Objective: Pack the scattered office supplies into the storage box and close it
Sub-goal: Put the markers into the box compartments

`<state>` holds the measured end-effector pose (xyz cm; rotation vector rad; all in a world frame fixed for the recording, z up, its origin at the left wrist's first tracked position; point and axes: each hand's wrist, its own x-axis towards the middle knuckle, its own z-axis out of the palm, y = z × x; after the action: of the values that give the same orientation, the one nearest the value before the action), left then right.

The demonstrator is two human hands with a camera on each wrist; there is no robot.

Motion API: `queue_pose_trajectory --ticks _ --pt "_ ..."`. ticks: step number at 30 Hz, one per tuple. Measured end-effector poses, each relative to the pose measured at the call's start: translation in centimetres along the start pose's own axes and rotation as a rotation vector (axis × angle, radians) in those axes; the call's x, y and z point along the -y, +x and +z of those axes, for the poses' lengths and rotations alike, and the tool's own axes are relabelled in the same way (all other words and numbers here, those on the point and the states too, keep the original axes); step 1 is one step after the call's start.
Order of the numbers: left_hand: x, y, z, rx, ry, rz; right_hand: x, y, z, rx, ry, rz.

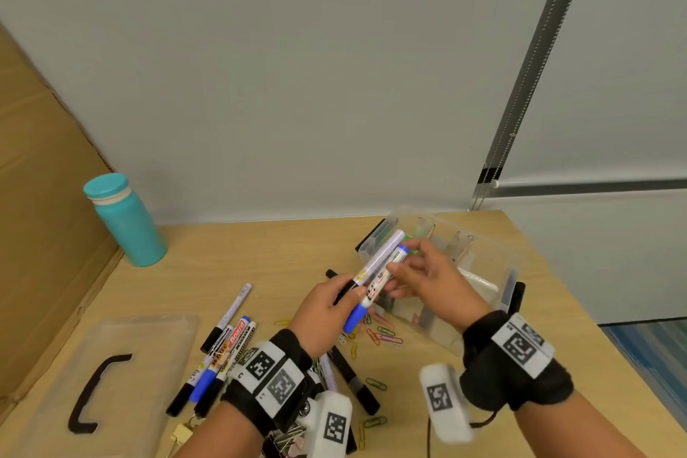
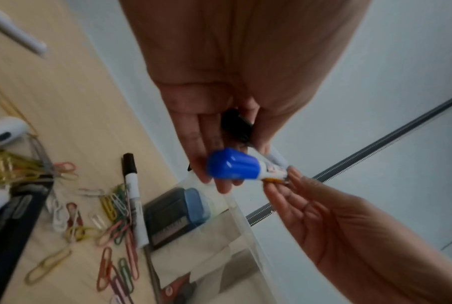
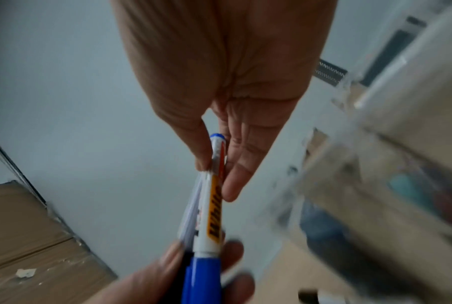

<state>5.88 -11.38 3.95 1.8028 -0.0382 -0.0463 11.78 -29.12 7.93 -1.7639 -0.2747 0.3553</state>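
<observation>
The left hand [image 1: 327, 303] grips two markers: a blue-capped marker [image 1: 375, 286] and a pale one with a black cap [image 1: 379, 257]. The right hand's [image 1: 427, 279] fingers [image 3: 235, 179] pinch the blue-capped marker's far end. Just beyond them the storage box [image 1: 479, 271] stands open, partly filled. Below the wrists, more markers [image 1: 219, 353] and paper clips [image 1: 383, 335] still litter the tabletop [image 1: 260, 245]; the lid [image 1: 111, 376] lies well left.

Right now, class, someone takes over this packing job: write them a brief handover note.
Left hand grips two markers, a blue-capped whiteboard marker and a pale lilac marker.
Right hand pinches the blue-capped one's far end.
Clear plastic storage box is open and part filled; its clear lid with black handle lies left.
Left: remaining markers, coloured paper clips, then close.
</observation>
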Motion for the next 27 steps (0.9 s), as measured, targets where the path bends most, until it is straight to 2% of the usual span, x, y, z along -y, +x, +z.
queue_pose_trajectory --ticks 2,4,6,7,10,13,14,16,17,21,24,27 --pt "0.3 0.2 -0.3 -0.047 0.010 -0.001 1.0 0.4 -2.0 -0.127 -0.045 -0.075" --pt "0.8 0.2 -0.8 -0.104 0.017 -0.009 1.9 1.3 -4.7 -0.337 -0.137 -0.146" --pt "1.2 -0.1 -1.3 -0.136 0.038 -0.027 2.0 2.7 -7.2 -0.517 -0.279 -0.152" --pt "1.4 -0.2 -1.5 -0.146 0.046 -0.033 1.8 3.5 -8.0 -0.553 -0.355 -0.114" --pt "1.8 -0.4 -1.3 -0.159 0.078 -0.044 1.0 6.0 -8.4 -0.536 -0.497 0.078" --pt "1.8 -0.5 -0.7 -0.155 0.103 -0.047 -0.3 7.8 -8.1 -0.380 -0.641 0.308" --pt "1.9 -0.6 -0.6 -0.155 0.109 -0.046 -0.3 7.9 -8.3 -0.357 -0.685 0.334" --pt "2.1 -0.9 -0.7 -0.164 0.131 -0.040 -0.1 7.8 -9.1 -0.319 -0.680 0.331" --pt "2.2 -1.1 -0.8 -0.171 0.142 -0.034 -0.2 7.4 -9.6 -0.318 -0.694 0.276" --pt "2.3 -1.8 -0.3 -0.173 0.224 0.001 -1.6 3.5 -10.2 -0.302 -0.857 0.184" --pt "1.2 -2.0 1.3 -0.131 0.357 0.074 -4.2 1.0 -9.8 -0.331 -1.034 0.250" --pt "-1.0 -1.3 4.2 -0.071 0.529 0.122 -7.0 0.1 -9.0 -0.356 -1.030 0.281"
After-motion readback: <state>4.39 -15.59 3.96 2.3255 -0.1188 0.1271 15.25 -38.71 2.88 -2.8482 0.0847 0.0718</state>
